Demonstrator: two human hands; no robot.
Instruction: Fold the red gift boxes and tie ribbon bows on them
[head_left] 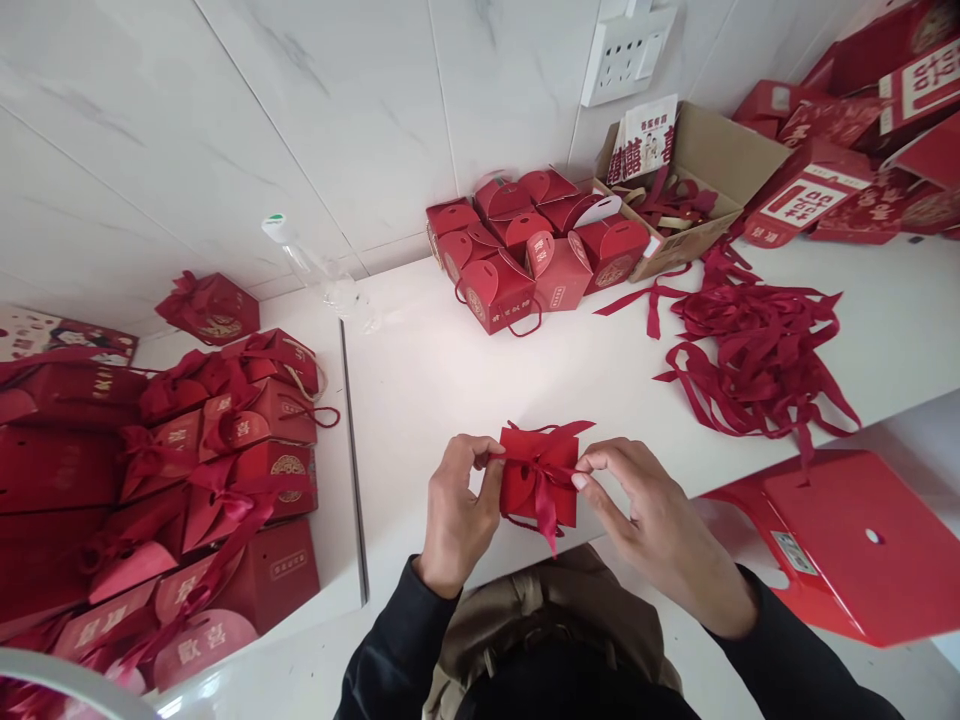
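Note:
A small red gift box (516, 492) stands at the white table's front edge, right before me. Across its top runs a dark red ribbon (546, 505), looped at the middle, with one tail hanging down the near side and another pointing to the far right. At the box's left side, my left hand (461, 510) pinches a ribbon loop between thumb and index finger. Opposite it, my right hand (649, 510) pinches the ribbon at the right edge. A twisted cord handle shows low on the box's near side.
Several untied red boxes (499, 290) stand against the wall. Loose ribbons (750, 340) lie heaped at right, near a cardboard box (739, 160). Ribboned boxes (277, 480) crowd the left table. A red plastic stool (862, 560) is at front right. A clear bottle (307, 265) stands behind.

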